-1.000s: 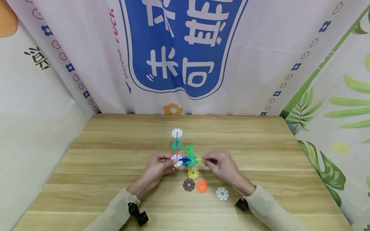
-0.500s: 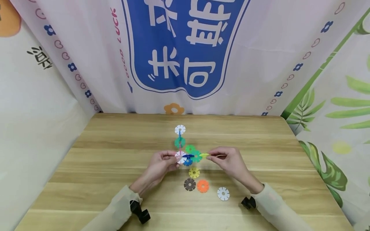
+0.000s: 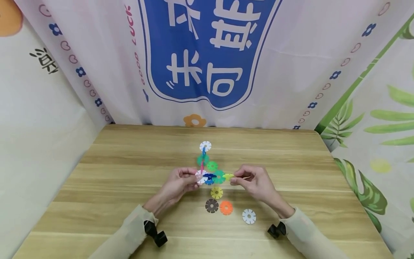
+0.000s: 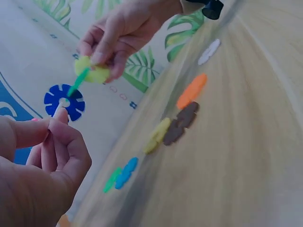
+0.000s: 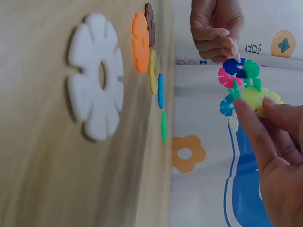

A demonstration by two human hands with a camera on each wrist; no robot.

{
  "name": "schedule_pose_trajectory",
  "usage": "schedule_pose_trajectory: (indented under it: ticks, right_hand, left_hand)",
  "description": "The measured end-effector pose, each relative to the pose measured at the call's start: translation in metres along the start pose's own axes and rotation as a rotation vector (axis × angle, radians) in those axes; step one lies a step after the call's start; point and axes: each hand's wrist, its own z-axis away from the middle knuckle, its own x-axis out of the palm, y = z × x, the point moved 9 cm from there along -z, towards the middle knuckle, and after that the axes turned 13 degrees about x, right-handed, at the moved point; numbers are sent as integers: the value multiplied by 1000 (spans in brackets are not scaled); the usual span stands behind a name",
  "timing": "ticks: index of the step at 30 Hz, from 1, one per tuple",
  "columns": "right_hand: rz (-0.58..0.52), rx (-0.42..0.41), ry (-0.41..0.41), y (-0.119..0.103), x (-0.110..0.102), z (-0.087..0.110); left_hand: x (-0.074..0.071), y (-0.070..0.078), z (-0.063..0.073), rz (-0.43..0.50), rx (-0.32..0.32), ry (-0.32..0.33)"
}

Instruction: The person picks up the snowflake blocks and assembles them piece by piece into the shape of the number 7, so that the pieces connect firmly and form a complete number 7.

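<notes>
My left hand (image 3: 181,183) pinches a white slotted disc (image 3: 199,177), part of a chain of plastic snowflake discs held up over the table. From it a dark blue disc (image 4: 65,102) leads right to a green disc (image 3: 219,176). A yellow disc (image 5: 254,100) stands at the green disc's right edge, pinched between thumb and fingers of my right hand (image 3: 255,180). Away from me, the chain's other branch runs through a pink disc (image 5: 228,76), a teal-green disc (image 3: 202,160) and a light blue disc (image 5: 226,107) to a white end disc (image 3: 205,145).
Loose discs lie flat on the wooden table (image 3: 129,201): light green (image 3: 212,166), blue (image 4: 126,173), yellow (image 3: 216,192), brown (image 3: 211,205), orange (image 3: 226,208) and white (image 3: 249,216). A printed curtain (image 3: 291,72) hangs behind the table's far edge.
Both hands and the chain have shifted slightly right. The right hand's yellow disc, edge-on earlier, now shows more of its face. The loose discs stay in place.
</notes>
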Motion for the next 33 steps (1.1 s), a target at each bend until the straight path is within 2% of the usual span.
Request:
schedule_pose_trajectory:
  ticks: [3,10,14,19,25,33]
  right_hand:
    - [-10,13,-9,-1,1,0]
    - [44,-99,-21,-11,7,3]
    - [60,-107,-12,-8,7,4]
    - [-8,-80,24,-3,3,4]
    - [-110,-108,47,-3,4,4]
    - [-98,-106,75,-2,10,-1]
  left_hand:
    - [0,-2,3,4,-20,-12]
    - [-2,3,5,-33,-4,-15]
    - [1,5,2,-35,-16,-18]
    - [4,14,-1,-40,-3,-13]
    - [3,19,-2,-38,4,-6]
    - [-5,17,-1,-34,2,15]
